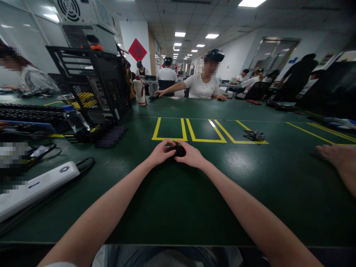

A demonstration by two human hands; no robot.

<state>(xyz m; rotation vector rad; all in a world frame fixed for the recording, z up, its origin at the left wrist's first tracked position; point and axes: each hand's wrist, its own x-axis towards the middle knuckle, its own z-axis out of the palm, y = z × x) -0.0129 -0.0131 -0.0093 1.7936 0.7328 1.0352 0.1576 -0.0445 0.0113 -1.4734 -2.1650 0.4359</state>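
Observation:
Both my hands meet on the dark green table (178, 200), just in front of the yellow taped boxes (194, 130). My left hand (160, 152) and my right hand (191, 154) are both closed around a small black object (178, 150), which rests on or just above the table. My fingers hide most of it, so I cannot make out what it is.
A small black and grey tool (254, 135) lies on the tape lines at right. An open black computer case (91, 81), a plastic bottle (74, 118) and cables stand at left, a white power strip (36, 187) at near left. Another person's hand (338, 157) rests at far right; a person (204, 83) sits opposite.

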